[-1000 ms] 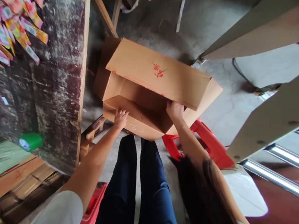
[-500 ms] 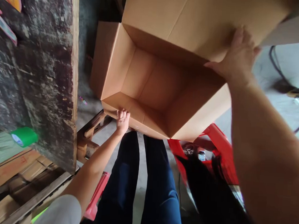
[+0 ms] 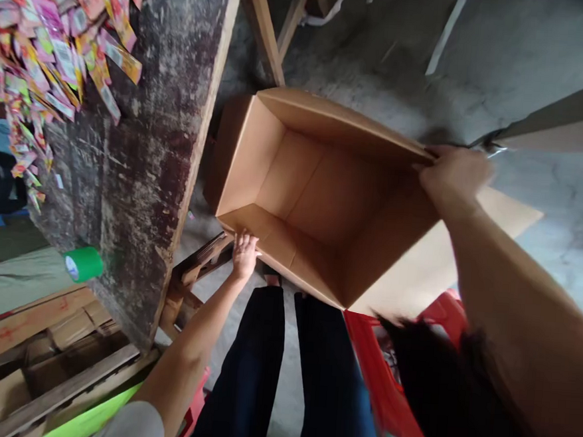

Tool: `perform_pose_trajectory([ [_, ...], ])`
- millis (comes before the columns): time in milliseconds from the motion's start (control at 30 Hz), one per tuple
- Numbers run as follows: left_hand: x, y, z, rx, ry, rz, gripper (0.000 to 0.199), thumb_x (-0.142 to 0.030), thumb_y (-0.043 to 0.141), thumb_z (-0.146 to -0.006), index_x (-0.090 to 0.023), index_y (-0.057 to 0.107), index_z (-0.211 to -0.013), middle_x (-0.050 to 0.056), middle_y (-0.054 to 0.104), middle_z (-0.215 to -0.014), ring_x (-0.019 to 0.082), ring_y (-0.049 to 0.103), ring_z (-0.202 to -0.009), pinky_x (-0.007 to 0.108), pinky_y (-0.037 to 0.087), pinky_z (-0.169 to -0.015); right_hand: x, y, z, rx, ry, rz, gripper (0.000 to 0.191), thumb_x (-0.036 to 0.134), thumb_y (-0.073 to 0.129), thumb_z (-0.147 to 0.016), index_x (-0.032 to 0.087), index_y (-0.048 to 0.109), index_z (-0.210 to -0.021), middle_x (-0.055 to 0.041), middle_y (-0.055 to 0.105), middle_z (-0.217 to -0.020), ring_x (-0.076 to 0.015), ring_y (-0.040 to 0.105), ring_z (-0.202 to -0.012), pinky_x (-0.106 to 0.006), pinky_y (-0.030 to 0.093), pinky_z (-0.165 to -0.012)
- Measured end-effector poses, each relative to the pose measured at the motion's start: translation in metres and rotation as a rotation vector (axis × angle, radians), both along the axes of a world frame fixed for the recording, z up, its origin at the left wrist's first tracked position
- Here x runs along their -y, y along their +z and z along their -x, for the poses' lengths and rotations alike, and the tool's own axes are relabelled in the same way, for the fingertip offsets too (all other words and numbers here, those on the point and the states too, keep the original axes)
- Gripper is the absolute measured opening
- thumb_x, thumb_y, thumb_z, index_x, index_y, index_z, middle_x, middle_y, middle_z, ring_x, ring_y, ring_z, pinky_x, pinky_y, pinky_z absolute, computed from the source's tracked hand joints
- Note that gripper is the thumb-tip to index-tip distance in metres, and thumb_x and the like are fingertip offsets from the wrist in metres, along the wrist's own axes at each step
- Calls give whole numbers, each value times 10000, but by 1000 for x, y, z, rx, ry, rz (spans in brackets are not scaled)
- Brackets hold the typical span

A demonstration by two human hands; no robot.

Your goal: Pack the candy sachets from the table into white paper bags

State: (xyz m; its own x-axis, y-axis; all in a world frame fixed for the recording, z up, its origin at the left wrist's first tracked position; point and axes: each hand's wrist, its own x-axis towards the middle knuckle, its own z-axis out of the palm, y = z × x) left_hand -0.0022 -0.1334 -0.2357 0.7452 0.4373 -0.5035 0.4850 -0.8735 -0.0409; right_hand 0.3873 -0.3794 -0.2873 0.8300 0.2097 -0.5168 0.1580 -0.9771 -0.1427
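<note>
An open cardboard box (image 3: 318, 187) with nothing inside stands before my legs, its top facing me. My left hand (image 3: 245, 254) is closed over the near rim, close to the left corner, fingers curled to the inner side. At the far right corner my right hand (image 3: 454, 176) grips the far rim, its thumb inside the box; this hand is slightly blurred. The left and right flaps hang outward, and the far flap is folded down out of sight.
A worn wooden table (image 3: 153, 116) stands at left, bearing many small colourful packets (image 3: 59, 42) and a green tape roll (image 3: 84, 264). A red plastic stool (image 3: 386, 365) is at lower right. Wooden legs (image 3: 265, 30) show behind the box. Flattened cardboard (image 3: 4, 391) lies lower left.
The far flap, upright before, has been folded outward and down by my right hand. My left hand stays on the near rim. The view has shifted, bringing the packets into sight.
</note>
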Motion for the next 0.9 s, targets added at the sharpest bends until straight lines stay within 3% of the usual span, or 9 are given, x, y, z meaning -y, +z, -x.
perform_pose_trajectory([
  [167,-57,13,-20,-74,224,-88,307,-76,632,-808,-198,618,-1089,145,592,-1323,315,361,-1426,517,273,-1180,-55,11,0,-67,-59,-142,525,371,505,-976,0,489,-1348,-309,550,-1267,-343,494,-1220,-511,345,-926],
  [267,-67,36,-36,-85,289,-86,278,-88,581,-835,-156,621,-1101,190,601,-1286,345,428,-1365,566,293,-1141,-56,17,18,126,-75,-160,595,354,455,-990,-1,322,-1449,-345,310,-1478,-373,254,-1409,-578,225,-1056],
  [333,-55,59,-44,-61,253,-10,266,-139,597,-843,-147,627,-1107,173,643,-1210,316,523,-1269,510,370,-1102,-47,28,34,261,-10,-218,634,325,436,-984,62,205,-1513,-288,171,-1570,-336,101,-1473,-573,162,-1116],
  [400,-27,86,-46,-30,206,102,269,-174,616,-842,-169,637,-1111,113,689,-1125,244,614,-1133,388,467,-1019,-36,44,49,308,104,-272,651,258,448,-950,113,187,-1528,-228,206,-1584,-304,109,-1482,-555,129,-1158],
  [467,8,115,-42,13,177,200,247,-200,643,-833,-187,657,-1079,65,720,-1030,192,665,-1000,309,523,-922,-25,65,63,278,185,-276,628,254,459,-920,115,267,-1501,-233,344,-1523,-325,232,-1447,-577,140,-1163],
  [533,40,141,-36,114,179,357,241,-207,629,-847,-192,657,-1086,59,720,-1057,182,661,-1017,307,526,-930,-18,85,75,232,234,-267,587,238,443,-900,103,347,-1463,-238,469,-1430,-346,406,-1349,-605,164,-1159],
  [633,60,179,-32,291,187,601,239,-202,618,-853,-215,667,-1086,55,707,-1130,187,641,-1087,338,504,-994,-14,108,85,112,312,-205,529,252,415,-888,78,472,-1384,-227,612,-1277,-366,569,-1191,-624,245,-1128],
  [733,30,217,-39,456,233,630,196,-222,593,-870,-268,693,-1032,37,713,-1135,183,637,-1111,349,495,-1027,-25,125,84,-33,351,-223,449,268,431,-856,162,597,-1259,-161,701,-1156,-335,649,-1098,-601,332,-1098],
  [900,-100,271,-54,818,451,358,245,-319,478,-920,-283,654,-1086,72,689,-1138,211,642,-1102,429,542,-979,-76,161,61,-2,354,-491,326,316,469,-785,309,665,-1044,-41,755,-1015,-286,694,-1036,-541,446,-1042],
])
